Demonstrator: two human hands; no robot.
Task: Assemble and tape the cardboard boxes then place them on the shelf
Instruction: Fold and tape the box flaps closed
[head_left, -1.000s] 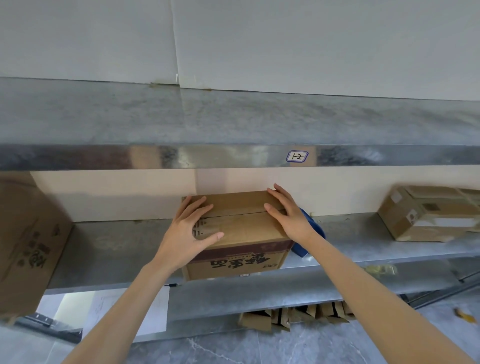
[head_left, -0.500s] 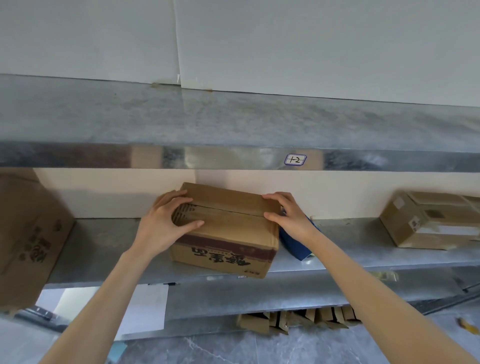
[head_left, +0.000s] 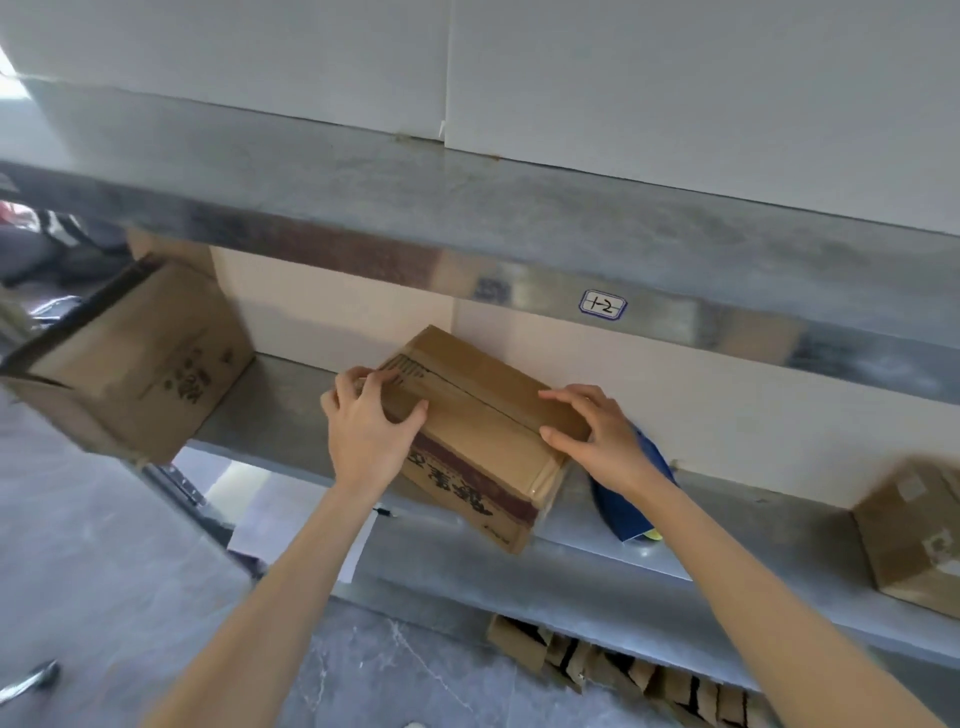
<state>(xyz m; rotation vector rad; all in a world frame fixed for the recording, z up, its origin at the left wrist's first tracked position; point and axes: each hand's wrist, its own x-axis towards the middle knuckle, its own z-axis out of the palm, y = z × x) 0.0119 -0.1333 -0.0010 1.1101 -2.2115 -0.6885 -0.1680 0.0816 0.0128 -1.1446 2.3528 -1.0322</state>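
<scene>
Here, a taped cardboard box (head_left: 483, 415) is held on the metal shelf (head_left: 280, 410), just below and left of the "1-2" label (head_left: 602, 305). It is turned askew, so that its near corner overhangs the shelf's front edge. Its left end is gripped by the left hand (head_left: 363, 431), fingers curled over the top edge and thumb laid along the top. Its right end is gripped by the right hand (head_left: 602, 441), fingers and thumb bent onto the taped top. A blue object (head_left: 623, 504) is seen below the label, partly hidden behind the right wrist. An open carton (head_left: 140, 364) is set far left of the label, and another sealed box (head_left: 914, 540) well to its lower right.
</scene>
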